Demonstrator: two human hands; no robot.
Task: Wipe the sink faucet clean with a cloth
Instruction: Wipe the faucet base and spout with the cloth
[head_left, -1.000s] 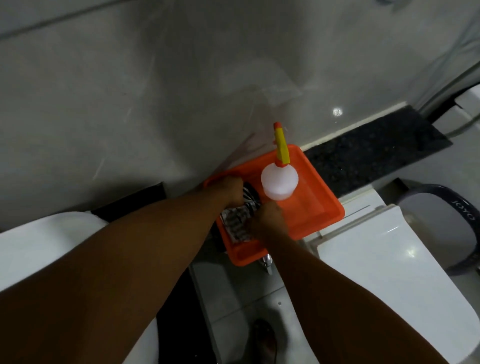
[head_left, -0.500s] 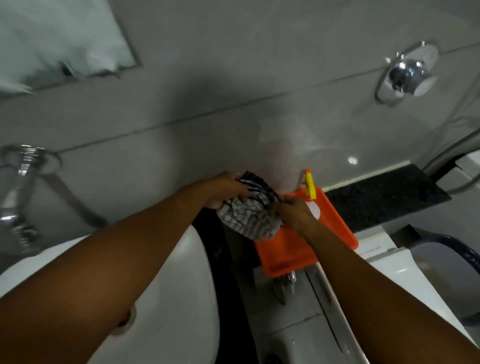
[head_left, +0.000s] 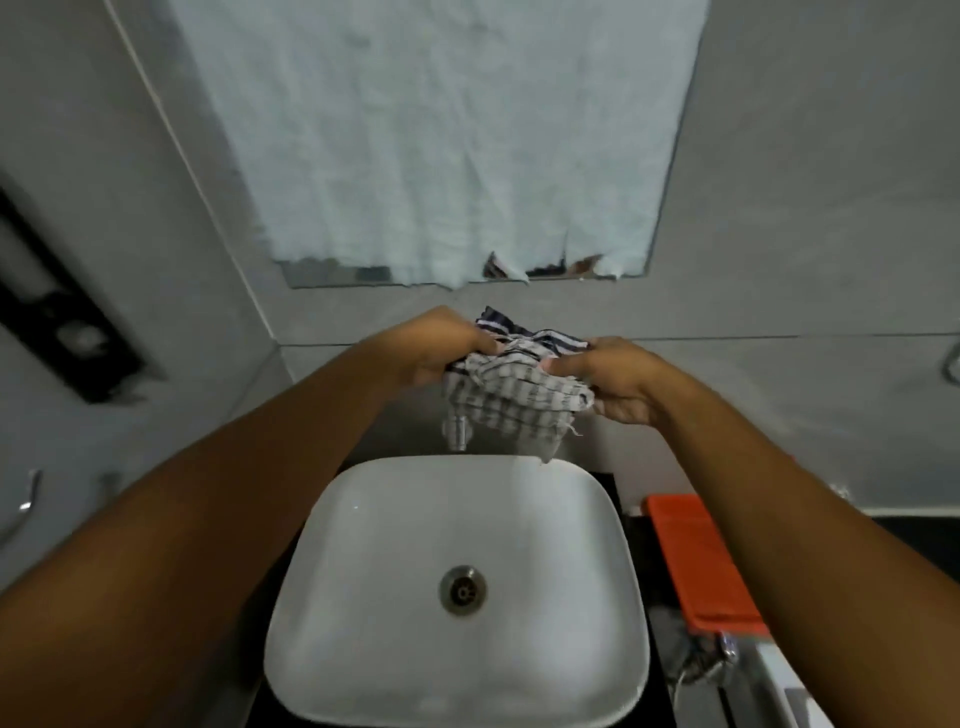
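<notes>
A striped grey-and-white cloth (head_left: 514, 395) is bunched between both hands above the back of the white sink (head_left: 363, 519). My left hand (head_left: 441, 348) grips its left side, my right hand (head_left: 613, 379) its right side. The chrome faucet (head_left: 457, 434) pokes out just beneath the cloth's lower left; only its spout end shows, the rest is hidden behind cloth and hands.
An orange tray (head_left: 696, 561) lies on the dark counter right of the sink, partly under my right forearm. A mirror covered with pale sheeting (head_left: 441, 140) hangs on the grey wall. A black fixture (head_left: 57, 312) is on the left wall. The drain (head_left: 462, 590) is mid-basin.
Both hands lifted the cloth out of the orange tray and carried it left, over to the sink; the view swung from the tray to the basin and mirror.
</notes>
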